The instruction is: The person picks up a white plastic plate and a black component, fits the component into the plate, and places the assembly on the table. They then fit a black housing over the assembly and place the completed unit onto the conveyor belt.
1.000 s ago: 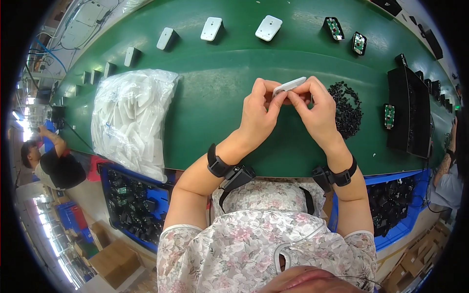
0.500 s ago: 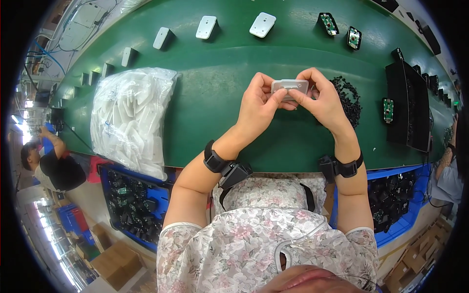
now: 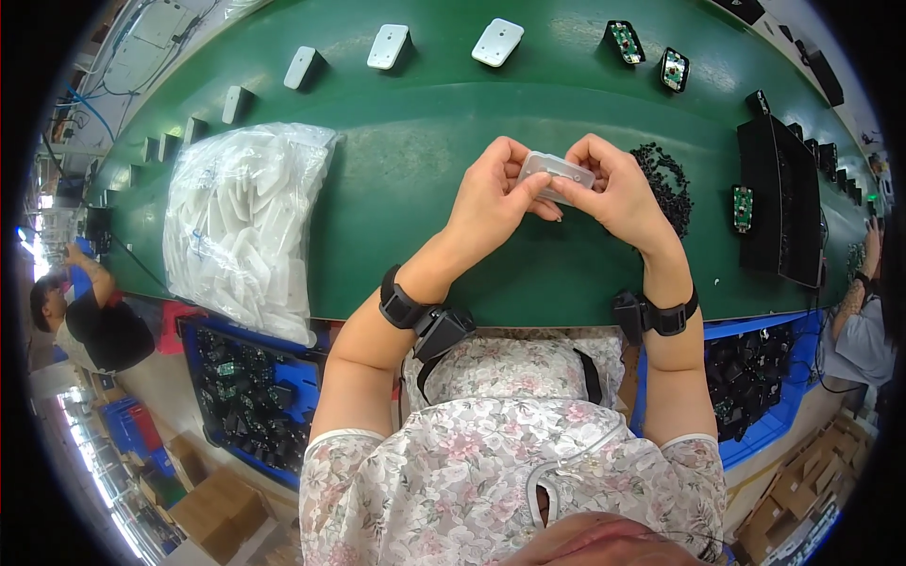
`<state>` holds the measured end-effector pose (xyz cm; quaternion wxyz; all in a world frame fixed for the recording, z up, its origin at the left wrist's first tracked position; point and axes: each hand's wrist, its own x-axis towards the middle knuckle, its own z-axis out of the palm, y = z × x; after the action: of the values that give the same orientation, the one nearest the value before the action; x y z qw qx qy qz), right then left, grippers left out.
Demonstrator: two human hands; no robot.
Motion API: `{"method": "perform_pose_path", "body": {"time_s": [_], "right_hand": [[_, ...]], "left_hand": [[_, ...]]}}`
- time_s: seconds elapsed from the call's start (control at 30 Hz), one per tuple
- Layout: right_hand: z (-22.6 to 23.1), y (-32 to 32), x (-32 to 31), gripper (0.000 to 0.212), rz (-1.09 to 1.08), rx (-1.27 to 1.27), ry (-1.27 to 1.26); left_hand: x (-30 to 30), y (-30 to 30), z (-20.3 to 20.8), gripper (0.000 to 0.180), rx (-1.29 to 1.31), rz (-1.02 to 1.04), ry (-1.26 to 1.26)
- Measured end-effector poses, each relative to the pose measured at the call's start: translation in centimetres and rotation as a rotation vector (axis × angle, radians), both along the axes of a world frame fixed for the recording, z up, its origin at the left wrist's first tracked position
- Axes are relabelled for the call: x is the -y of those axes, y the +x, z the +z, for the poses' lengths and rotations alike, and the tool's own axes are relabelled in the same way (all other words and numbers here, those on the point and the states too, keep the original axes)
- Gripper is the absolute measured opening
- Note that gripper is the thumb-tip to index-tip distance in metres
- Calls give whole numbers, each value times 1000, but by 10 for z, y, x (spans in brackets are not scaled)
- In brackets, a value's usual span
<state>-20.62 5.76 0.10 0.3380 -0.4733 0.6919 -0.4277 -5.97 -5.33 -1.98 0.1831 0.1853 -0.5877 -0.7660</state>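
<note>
head view: left hand (image 3: 488, 193) and right hand (image 3: 618, 191) are both clamped on a translucent plastic cover (image 3: 559, 167) above the tabletop (image 3: 406, 217), between its near and far edges; light, even thumb pressure near the rim should likely keep it steady and unscuffed.

Pale floral short-sleeved top (image 3: 444, 462) with pink blossoms, boxy black wristbands (image 3: 401, 304) with straps.

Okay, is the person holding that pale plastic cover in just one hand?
No, the left hand and the right hand both grip the pale plastic cover between thumb and fingers.
</note>
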Motion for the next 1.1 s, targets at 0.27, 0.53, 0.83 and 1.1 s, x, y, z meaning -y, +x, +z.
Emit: {"method": "perform_pose_path", "body": {"time_s": [0.27, 0.53, 0.83, 1.1], "right_hand": [[-5, -28, 34, 29, 34, 110, -170], [-13, -167, 115, 64, -599, -1192, 201], [-9, -137, 79, 45, -356, -86, -18], [4, -66, 23, 40, -119, -787, 18]], "left_hand": [[39, 4, -7, 19, -28, 102, 63], [55, -5, -35, 8, 192, 388, -745], [27, 7, -14, 43, 375, 332, -1232], [27, 4, -22, 52, 132, 120, -1278]]}}
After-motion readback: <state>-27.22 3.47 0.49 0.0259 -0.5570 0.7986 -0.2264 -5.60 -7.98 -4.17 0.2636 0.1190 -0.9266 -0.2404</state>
